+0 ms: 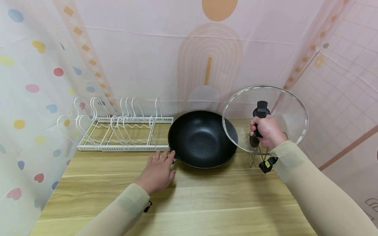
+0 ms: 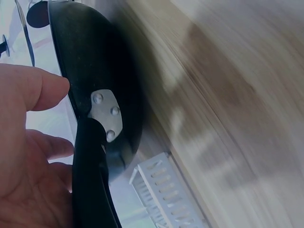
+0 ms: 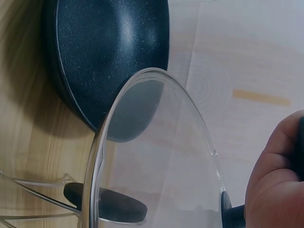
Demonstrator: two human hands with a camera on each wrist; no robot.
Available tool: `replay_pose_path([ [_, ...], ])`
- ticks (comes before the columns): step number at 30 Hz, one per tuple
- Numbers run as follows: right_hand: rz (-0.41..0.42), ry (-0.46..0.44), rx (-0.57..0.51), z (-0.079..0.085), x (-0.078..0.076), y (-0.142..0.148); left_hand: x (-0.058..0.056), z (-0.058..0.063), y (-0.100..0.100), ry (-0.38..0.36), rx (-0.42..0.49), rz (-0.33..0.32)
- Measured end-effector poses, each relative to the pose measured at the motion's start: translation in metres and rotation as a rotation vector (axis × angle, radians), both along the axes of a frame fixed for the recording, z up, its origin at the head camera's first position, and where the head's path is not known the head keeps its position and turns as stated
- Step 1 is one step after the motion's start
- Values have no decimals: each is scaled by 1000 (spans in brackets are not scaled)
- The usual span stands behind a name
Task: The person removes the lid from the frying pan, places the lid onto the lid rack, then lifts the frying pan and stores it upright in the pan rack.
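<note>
A black wok point(image 1: 203, 139) sits on the wooden table, its inside bare. My left hand point(image 1: 157, 170) lies over the wok's handle point(image 2: 90, 171), fingers extended toward the rim and not wrapped round it. In the left wrist view, the thumb and fingers are spread beside the handle and its riveted metal bracket point(image 2: 107, 114). My right hand point(image 1: 267, 131) grips the black handle of a clear glass lid point(image 1: 290, 114) with a metal rim. The lid is raised and tilted, overlapping the wok's right edge in the head view.
A white wire rack point(image 1: 124, 148) with upright loops stands left of the wok. To the right, beneath the lid, is a small wire stand point(image 1: 253, 160) with a dark pad point(image 3: 121, 205). Patterned curtains point(image 1: 133, 65) hang behind and at both sides of the table.
</note>
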State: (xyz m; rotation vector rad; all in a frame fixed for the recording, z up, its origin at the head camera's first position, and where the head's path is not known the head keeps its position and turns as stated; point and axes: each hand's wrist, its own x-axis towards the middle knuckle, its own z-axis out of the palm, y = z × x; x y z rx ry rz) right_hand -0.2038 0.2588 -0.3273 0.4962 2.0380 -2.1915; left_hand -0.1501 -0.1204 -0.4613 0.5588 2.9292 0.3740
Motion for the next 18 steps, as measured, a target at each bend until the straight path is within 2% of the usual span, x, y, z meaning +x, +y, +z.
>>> replay_pose_path([
  [10,-10,12,21,2,1,6,-3,7,22,-3,21,-45],
  [18,-14,20,41,3,1,11,-8,10,49,11,18,-107],
])
